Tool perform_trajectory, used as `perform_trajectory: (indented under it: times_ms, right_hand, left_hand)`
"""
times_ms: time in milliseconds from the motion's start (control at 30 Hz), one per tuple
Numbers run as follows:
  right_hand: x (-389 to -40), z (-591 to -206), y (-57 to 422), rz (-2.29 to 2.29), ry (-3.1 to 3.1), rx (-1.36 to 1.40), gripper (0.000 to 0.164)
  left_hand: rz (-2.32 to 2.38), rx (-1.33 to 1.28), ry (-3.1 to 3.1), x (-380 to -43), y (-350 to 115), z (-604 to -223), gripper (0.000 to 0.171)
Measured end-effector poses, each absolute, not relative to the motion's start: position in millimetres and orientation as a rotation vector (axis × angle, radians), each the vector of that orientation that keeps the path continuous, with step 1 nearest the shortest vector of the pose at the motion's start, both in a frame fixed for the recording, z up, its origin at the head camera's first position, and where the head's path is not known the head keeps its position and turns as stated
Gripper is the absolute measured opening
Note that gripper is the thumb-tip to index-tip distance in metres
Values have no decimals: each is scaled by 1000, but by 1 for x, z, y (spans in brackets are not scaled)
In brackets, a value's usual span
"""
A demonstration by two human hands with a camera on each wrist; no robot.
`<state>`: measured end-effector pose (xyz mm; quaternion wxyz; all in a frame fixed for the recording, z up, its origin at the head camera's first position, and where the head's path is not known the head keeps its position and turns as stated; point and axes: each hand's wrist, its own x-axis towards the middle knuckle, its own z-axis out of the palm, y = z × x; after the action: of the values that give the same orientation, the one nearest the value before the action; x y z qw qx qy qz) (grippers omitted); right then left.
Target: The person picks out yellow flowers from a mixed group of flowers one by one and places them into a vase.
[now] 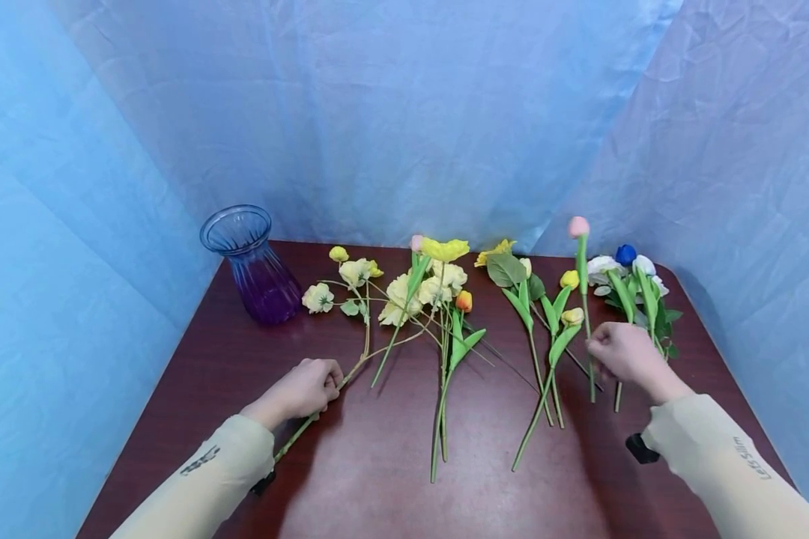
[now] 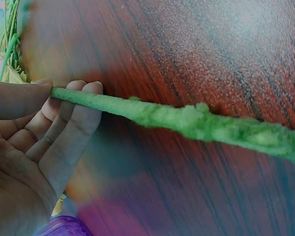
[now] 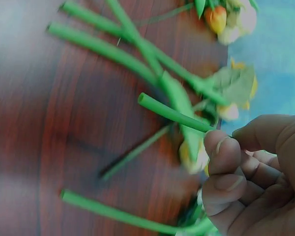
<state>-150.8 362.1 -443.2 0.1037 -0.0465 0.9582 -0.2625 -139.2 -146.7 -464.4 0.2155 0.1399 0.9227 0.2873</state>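
In the head view my left hand [image 1: 306,387] pinches the stem of a branched pale yellow artificial flower [image 1: 354,272] at the left of the table. Up close in the left wrist view, its thick, rough green stem [image 2: 167,120] runs between thumb and fingertips. At the right, my right hand [image 1: 625,353] holds a pink tulip [image 1: 578,227] by its stem, bloom pointing to the back. The cut end of that tulip stem [image 3: 169,114] sticks out past the thumb and fingers in the right wrist view. A blue-purple glass vase [image 1: 267,288] stands at the back left.
Across the dark wood table [image 1: 371,479] lie several flowers: a yellow bloom [image 1: 445,249], an orange tulip [image 1: 464,301], yellow tulips [image 1: 569,279]. White flowers [image 1: 604,265] and a blue tulip [image 1: 625,254] lie behind my right hand. Blue cloth [image 1: 404,135] hangs around the table.
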Motion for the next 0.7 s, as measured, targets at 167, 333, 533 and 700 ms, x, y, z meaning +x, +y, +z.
perform_trajectory:
  times_ms: [167, 333, 533, 700]
  right_hand:
    - [-144, -447, 384, -734, 2818, -53, 26]
    - [-140, -454, 394, -696, 2748, 41, 34]
    - [-138, -466, 400, -807, 2602, 198, 37]
    - [-138, -476, 401, -908, 2502, 305, 37]
  left_hand:
    - [784, 389, 2566, -138, -147, -464, 7]
    - [796, 384, 2562, -138, -148, -465, 7]
    - [794, 395, 2563, -138, -148, -465, 6]
    - [788, 406, 2566, -139, -148, -466, 7]
